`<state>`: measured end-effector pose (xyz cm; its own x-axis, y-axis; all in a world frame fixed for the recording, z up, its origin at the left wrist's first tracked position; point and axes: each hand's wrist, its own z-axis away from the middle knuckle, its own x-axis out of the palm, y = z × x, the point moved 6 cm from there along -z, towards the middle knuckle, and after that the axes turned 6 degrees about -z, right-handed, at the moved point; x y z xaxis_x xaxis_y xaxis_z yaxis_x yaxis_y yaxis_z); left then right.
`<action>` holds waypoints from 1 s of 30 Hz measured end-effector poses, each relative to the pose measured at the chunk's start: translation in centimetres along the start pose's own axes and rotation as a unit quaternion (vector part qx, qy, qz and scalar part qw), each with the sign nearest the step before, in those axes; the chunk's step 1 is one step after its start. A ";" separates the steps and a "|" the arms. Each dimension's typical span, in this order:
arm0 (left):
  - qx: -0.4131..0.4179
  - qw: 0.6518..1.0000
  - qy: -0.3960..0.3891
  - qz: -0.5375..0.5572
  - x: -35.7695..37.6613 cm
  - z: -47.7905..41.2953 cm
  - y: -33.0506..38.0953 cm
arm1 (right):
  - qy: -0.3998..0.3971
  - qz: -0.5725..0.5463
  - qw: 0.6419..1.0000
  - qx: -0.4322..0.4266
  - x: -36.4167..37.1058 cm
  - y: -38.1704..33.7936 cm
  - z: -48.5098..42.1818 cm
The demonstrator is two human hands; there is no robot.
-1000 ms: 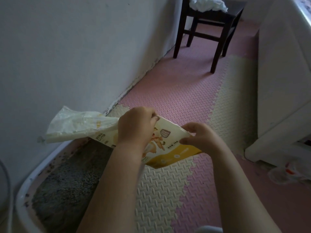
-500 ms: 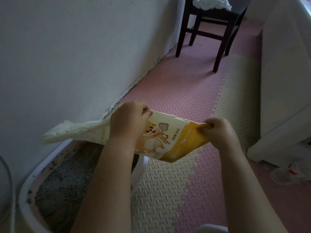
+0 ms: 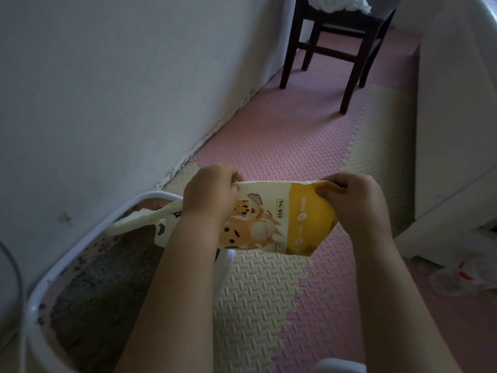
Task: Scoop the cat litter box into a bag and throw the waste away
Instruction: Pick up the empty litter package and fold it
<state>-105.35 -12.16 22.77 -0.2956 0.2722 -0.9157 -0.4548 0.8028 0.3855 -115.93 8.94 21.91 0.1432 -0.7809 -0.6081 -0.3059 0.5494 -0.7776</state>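
Observation:
A yellow and cream litter bag [image 3: 279, 219] printed with cartoon animals hangs in front of me, its top edge stretched between both hands. My left hand [image 3: 209, 193] pinches the top edge at the left, and my right hand [image 3: 355, 200] pinches the yellow corner at the right. A torn cream strip of the bag droops to the left over the litter box. The white-rimmed litter box [image 3: 80, 247] stands against the wall at lower left, filled with dark grey litter [image 3: 107, 281]. No scoop is visible.
Pink and cream foam mats [image 3: 269, 292] cover the floor. A dark wooden chair [image 3: 341, 36] with white cloth on its seat stands at the far end. White furniture [image 3: 457, 130] lines the right side, with a clear plastic bag [image 3: 462, 281] at its foot.
Both hands have moved apart along the bag's top edge, pulling it taut and turning its printed face toward me. The torn strip has dropped lower over the litter box.

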 end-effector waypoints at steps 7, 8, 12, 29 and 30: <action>0.132 0.991 -0.002 0.033 2.1 0.5 5.7 | -0.042 -0.012 0.999 -0.001 1.0 -1.3 0.0; 0.139 0.989 0.011 0.041 2.1 0.5 6.0 | -0.048 -0.009 0.999 -0.006 1.1 -1.5 0.0; 0.129 0.989 0.038 0.068 2.2 0.2 5.7 | -0.051 -0.047 0.998 -0.003 1.0 -1.8 0.1; 0.082 0.987 0.031 0.134 1.1 -0.3 5.4 | -0.095 -0.104 0.989 0.044 1.6 3.1 -0.1; 0.082 0.987 0.033 0.132 0.9 -0.4 5.2 | -0.087 -0.106 0.990 0.036 1.5 2.9 -0.1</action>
<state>-108.32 -7.89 23.98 -0.4418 0.4536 -0.7739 -0.2139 0.7845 0.5820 -116.70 9.32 18.81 0.3593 -0.8210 -0.4437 -0.1845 0.4036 -0.8961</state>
